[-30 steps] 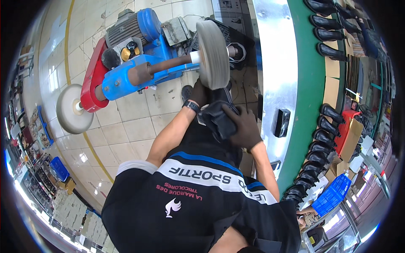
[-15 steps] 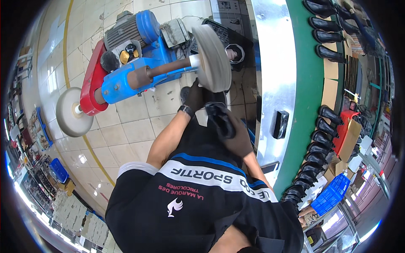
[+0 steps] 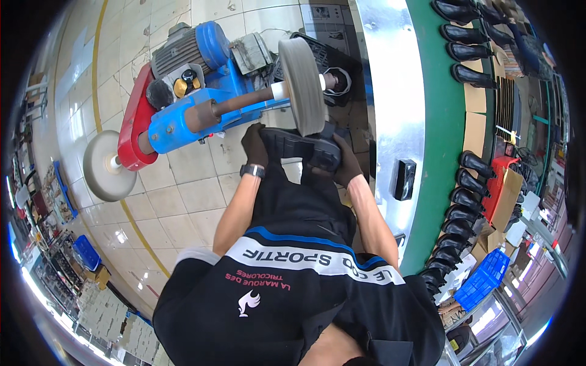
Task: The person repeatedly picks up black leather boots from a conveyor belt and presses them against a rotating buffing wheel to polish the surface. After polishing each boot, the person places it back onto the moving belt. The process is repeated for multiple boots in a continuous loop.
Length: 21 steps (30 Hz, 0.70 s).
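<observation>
A black shoe (image 3: 293,145) lies crosswise between my hands, its dark sole and heel turned up toward me. My left hand (image 3: 254,145), in a dark glove, is closed around its left end. At the other end my right hand (image 3: 348,163), gloved too, grips the side by the heel; some of its fingers are hidden behind the shoe. Just above, the pale buffing wheel (image 3: 303,88) meets or overlaps the shoe's upper edge; whether they touch I cannot tell. A brown shaft (image 3: 244,102) joins the wheel to the blue machine body (image 3: 177,125).
A second round wheel (image 3: 108,166) sits at the machine's left end, beside a red belt guard (image 3: 133,122). To my right runs a metal ledge (image 3: 397,79) bearing a small black block (image 3: 405,180). Beyond it, black shoes (image 3: 467,180) line a green surface (image 3: 436,183).
The shoe has swung from upright in my right hand to crosswise under the wheel. My left hand has moved left and taken its end; my right hand has moved up and rightward.
</observation>
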Each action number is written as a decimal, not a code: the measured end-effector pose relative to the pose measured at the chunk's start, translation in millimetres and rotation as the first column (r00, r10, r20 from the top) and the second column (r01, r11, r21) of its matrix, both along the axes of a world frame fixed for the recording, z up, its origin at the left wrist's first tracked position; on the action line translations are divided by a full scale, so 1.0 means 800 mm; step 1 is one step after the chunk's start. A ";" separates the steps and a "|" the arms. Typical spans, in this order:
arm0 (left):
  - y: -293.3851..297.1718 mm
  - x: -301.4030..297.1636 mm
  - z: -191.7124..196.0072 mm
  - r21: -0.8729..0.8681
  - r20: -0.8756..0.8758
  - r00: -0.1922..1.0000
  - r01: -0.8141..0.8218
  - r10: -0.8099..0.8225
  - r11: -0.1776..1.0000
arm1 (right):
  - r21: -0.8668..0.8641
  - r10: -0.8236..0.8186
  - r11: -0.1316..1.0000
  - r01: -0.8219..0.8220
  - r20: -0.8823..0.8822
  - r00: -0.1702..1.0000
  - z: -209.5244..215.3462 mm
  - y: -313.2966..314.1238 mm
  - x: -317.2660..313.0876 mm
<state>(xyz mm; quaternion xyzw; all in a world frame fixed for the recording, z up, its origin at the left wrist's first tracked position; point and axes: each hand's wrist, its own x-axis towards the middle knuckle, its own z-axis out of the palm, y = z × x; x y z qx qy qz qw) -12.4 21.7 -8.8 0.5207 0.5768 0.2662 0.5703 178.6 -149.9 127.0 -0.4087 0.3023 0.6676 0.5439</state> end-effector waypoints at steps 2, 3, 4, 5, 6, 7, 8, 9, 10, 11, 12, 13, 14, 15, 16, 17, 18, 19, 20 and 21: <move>-0.005 -0.011 0.046 0.490 -0.465 0.879 0.354 -0.105 0.796 | -0.156 0.009 0.988 0.001 0.066 0.998 0.017 0.005 0.003; -0.002 0.003 0.083 0.523 -0.554 0.830 0.411 -0.068 0.746 | -0.143 0.051 0.989 -0.039 0.079 0.996 0.015 -0.003 0.007; -0.001 0.017 0.118 0.548 -0.636 0.772 0.467 -0.018 0.694 | -0.128 0.097 0.988 -0.085 0.091 0.991 0.010 -0.015 0.009; 0.001 0.031 0.143 0.545 -0.570 0.821 0.407 -0.032 0.733 | -0.112 0.151 0.984 -0.139 0.104 0.983 0.003 -0.022 0.009; 0.002 0.048 0.166 0.535 -0.498 0.866 0.351 -0.049 0.769 | -0.114 0.136 0.986 -0.125 0.089 0.987 -0.011 -0.033 0.004; 0.002 0.067 0.189 0.517 -0.421 0.905 0.297 -0.064 0.803 | -0.117 0.119 0.987 -0.110 0.074 0.990 -0.030 -0.045 -0.003; 0.001 0.088 0.214 0.552 -0.289 0.957 0.166 0.001 0.817 | -0.115 0.109 0.988 -0.102 0.057 0.992 -0.042 -0.050 -0.006; 0.002 0.098 0.222 0.588 -0.274 0.961 0.203 -0.043 0.783 | -0.108 0.142 0.987 -0.122 0.203 0.969 -0.028 -0.046 -0.016; 0.004 0.105 0.226 0.623 -0.261 0.961 0.238 -0.089 0.745 | -0.104 0.169 0.985 -0.141 0.344 0.924 -0.012 -0.046 -0.032; 0.004 0.112 0.233 0.657 -0.250 0.957 0.277 -0.144 0.701 | -0.078 0.124 0.992 -0.102 0.368 0.922 -0.011 -0.047 -0.043; 0.002 0.120 0.239 0.704 -0.259 0.946 0.324 -0.197 0.632 | -0.051 0.079 0.997 -0.064 0.390 0.918 -0.012 -0.048 -0.053; 0.001 0.129 0.248 0.723 -0.293 0.920 0.390 -0.259 0.570 | -0.008 -0.024 1.000 0.027 0.291 0.956 -0.036 -0.057 -0.062; 0.001 0.137 0.258 0.739 -0.331 0.890 0.450 -0.312 0.501 | 0.028 -0.122 0.993 0.119 0.184 0.975 -0.040 -0.055 -0.068; 0.001 0.143 0.264 0.750 -0.371 0.856 0.505 -0.361 0.427 | 0.071 -0.091 0.994 0.077 0.219 0.971 -0.042 -0.056 -0.075; 0.002 0.149 0.265 0.765 -0.380 0.824 0.536 -0.421 0.358 | 0.113 -0.062 0.993 0.034 0.256 0.965 -0.044 -0.057 -0.084; 0.003 0.157 0.265 0.779 -0.390 0.788 0.558 -0.476 0.286 | 0.179 -0.149 0.977 0.119 0.166 0.975 -0.047 -0.052 -0.090; 0.004 0.163 0.267 0.790 -0.402 0.749 0.574 -0.527 0.213 | 0.234 -0.226 0.950 0.206 0.065 0.972 -0.049 -0.047 -0.096; 0.003 0.169 0.272 0.795 -0.453 0.695 0.599 -0.558 0.100 | 0.260 -0.063 0.965 -0.040 0.376 0.924 -0.050 -0.043 -0.103; 0.002 0.173 0.275 0.788 -0.509 0.644 0.616 -0.571 -0.007 | 0.208 0.090 0.934 -0.290 0.650 0.755 -0.038 -0.030 -0.108; -0.001 0.177 0.278 0.773 -0.563 0.588 0.623 -0.581 -0.119 | 0.083 0.194 0.865 -0.494 0.854 0.483 -0.030 -0.023 -0.111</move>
